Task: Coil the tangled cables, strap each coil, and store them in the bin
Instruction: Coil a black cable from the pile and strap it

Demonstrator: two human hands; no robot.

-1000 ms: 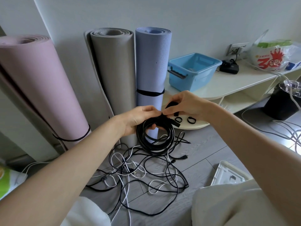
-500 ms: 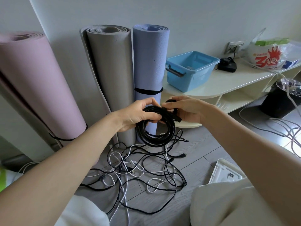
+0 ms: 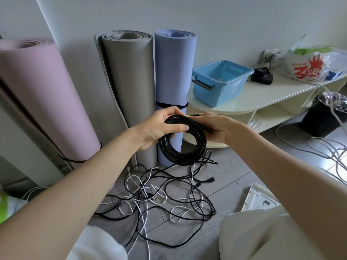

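A black cable coil hangs in front of me above the floor. My left hand grips its upper left part, thumb across the strands. A black strap wraps the coil's top, and my right hand pinches the strap's loose end at the coil's upper right. Below lies a tangle of black and white cables on the grey floor. The blue bin stands open on the cream shelf at the right, beyond my hands.
Three rolled mats lean on the wall: pink, grey, lavender. A black adapter and a plastic bag sit on the shelf. A black waste bin and loose white cables lie at right. A white tray rests by my knee.
The strap now lies wrapped over the coil's top, with my right hand moved to the coil's right side. The small strap loops on the lower shelf are now hidden behind my hands.
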